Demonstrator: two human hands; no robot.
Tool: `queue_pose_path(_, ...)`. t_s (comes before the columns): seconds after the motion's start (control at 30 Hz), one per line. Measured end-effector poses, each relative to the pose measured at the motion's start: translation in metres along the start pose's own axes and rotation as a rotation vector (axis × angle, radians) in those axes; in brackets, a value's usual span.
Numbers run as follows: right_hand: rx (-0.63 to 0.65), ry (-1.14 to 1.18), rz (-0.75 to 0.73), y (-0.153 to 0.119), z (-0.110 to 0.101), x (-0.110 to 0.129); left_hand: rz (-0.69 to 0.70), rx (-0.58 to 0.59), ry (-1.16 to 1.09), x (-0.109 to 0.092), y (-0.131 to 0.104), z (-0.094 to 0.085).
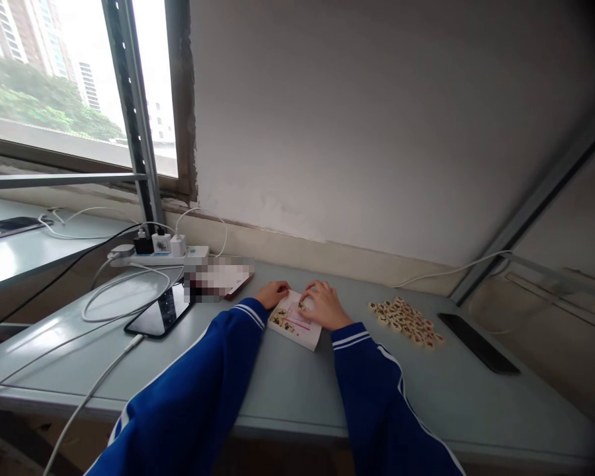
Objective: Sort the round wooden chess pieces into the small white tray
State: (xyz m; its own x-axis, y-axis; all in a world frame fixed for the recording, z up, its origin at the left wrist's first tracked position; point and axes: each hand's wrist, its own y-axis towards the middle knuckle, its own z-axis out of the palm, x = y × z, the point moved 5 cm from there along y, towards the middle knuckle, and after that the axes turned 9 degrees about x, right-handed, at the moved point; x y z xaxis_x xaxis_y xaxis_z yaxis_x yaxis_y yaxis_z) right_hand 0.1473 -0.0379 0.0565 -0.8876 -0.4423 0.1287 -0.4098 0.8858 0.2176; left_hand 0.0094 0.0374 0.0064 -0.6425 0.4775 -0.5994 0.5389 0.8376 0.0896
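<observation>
A shallow white box (307, 340) with pink print lies on the grey-green table in front of me. Several round xiangqi pieces (283, 322) with dark characters sit along its near left side. My left hand (274, 294) is closed on the far left edge of the box, fingers curled. Over the box's far right part, my right hand (326, 307) has thumb and fingers bent around a single xiangqi piece (301, 307). A loose pile of xiangqi pieces (405, 320) is spread on the table right of my right hand.
Left of the box lies a charging phone (162, 309). Behind it are a power strip (193, 255) with chargers and looping white cables (86, 304). A partly blurred reddish box (235, 281) is near the wall. A long black object (477, 342) lies far right.
</observation>
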Motion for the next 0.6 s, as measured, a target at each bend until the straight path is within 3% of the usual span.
queue_pose_path(0.17,-0.094,-0.051,0.271,-0.027,-0.029,-0.067,0.008,0.005,-0.014,0.001,0.0,0.0)
queue_pose_path(0.27,-0.078,-0.138,0.447,-0.055,-0.031,-0.11,-0.003,-0.005,-0.012,0.001,0.0,0.0)
queue_pose_path(0.37,-0.112,-0.158,0.525,-0.072,-0.03,-0.132,-0.01,-0.009,-0.011,0.0,-0.001,0.0)
queue_pose_path(0.47,-0.173,-0.132,0.471,-0.063,-0.032,-0.116,-0.004,-0.004,-0.025,0.0,-0.001,0.0)
queue_pose_path(0.53,-0.145,-0.032,0.296,-0.043,-0.027,-0.08,0.005,-0.004,-0.038,0.0,0.0,0.0)
queue_pose_path(0.6,-0.03,0.154,0.008,-0.02,-0.014,-0.03,0.009,-0.007,-0.038,0.001,0.0,0.0)
